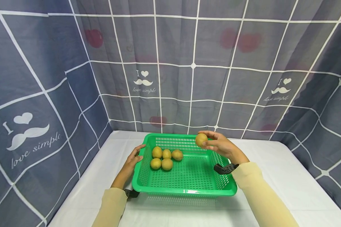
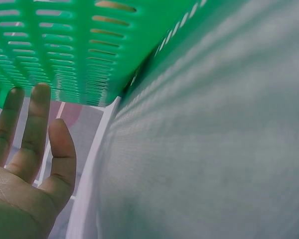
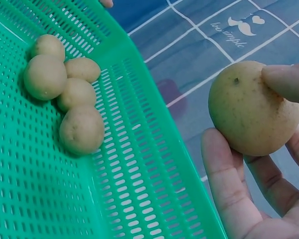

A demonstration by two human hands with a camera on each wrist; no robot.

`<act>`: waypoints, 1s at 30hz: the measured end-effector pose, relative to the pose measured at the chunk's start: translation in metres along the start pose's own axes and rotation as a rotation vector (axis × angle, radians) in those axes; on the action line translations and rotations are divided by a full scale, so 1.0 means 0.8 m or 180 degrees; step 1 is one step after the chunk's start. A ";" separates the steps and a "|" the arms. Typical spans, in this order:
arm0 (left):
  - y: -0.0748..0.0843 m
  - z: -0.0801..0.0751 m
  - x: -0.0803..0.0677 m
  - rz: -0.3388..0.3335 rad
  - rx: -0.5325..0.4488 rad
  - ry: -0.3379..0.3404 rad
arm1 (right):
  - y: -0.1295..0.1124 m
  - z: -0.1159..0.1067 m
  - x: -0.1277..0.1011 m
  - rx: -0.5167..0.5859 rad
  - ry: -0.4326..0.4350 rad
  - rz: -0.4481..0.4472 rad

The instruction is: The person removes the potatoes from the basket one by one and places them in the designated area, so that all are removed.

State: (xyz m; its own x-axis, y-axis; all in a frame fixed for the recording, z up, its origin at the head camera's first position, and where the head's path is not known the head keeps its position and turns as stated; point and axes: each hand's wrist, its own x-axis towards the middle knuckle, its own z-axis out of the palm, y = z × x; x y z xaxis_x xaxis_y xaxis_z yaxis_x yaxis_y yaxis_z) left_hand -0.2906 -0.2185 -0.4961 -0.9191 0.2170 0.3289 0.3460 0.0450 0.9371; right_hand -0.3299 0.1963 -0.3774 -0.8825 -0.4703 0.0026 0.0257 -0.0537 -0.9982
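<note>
The right hand (image 1: 220, 145) holds one round yellow-brown fruit (image 1: 201, 139) above the far right corner of the green basket (image 1: 184, 184); in the right wrist view the thumb presses the fruit from one side and the other fingers (image 3: 224, 164) cup it from below, so the grip is closed around it but looks rather light. The left hand (image 1: 133, 160) rests with nearly straight fingers against the outer left wall of the basket, holding nothing; the left wrist view shows the fingers (image 2: 37, 119) relaxed and just beside the perforated green wall. Five similar fruits (image 1: 165, 158) lie together on the basket floor, near the far left side and touching one another. The basket stands on the white tabletop (image 1: 287, 176), with checked cloth (image 1: 45, 94) hung behind and at both sides. I think the main risk is that the fruit slips out, because it is smooth and round. As it hangs close to the rim, it could strike the edge and roll off over the tabletop. The basket could also slide, since the left hand only touches it.
</note>
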 end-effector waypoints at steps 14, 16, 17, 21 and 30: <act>0.005 0.000 0.003 0.0016 0.0006 0.0057 | -0.008 -0.023 -0.020 -0.0009 -0.0077 -0.0062; 0.005 0.001 0.003 0.0024 0.0020 0.0057 | -0.009 -0.027 -0.023 -0.0020 -0.0057 -0.0052; 0.004 0.001 0.003 0.0024 0.0029 0.0056 | -0.009 -0.029 -0.025 -0.0016 -0.0051 -0.0055; 0.004 0.001 0.003 0.0015 0.0083 0.0069 | -0.008 -0.036 -0.030 -0.0004 -0.0023 -0.0054; 0.003 0.002 -0.001 0.0035 0.0067 0.0047 | -0.001 -0.054 -0.045 0.0075 0.0008 -0.0115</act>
State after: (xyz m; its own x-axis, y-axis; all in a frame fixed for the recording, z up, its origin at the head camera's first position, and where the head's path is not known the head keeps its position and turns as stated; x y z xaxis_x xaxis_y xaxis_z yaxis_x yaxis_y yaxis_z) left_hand -0.2885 -0.2174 -0.4945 -0.9178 0.2031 0.3412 0.3600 0.0633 0.9308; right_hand -0.3184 0.2516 -0.3796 -0.8841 -0.4656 0.0384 0.0049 -0.0914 -0.9958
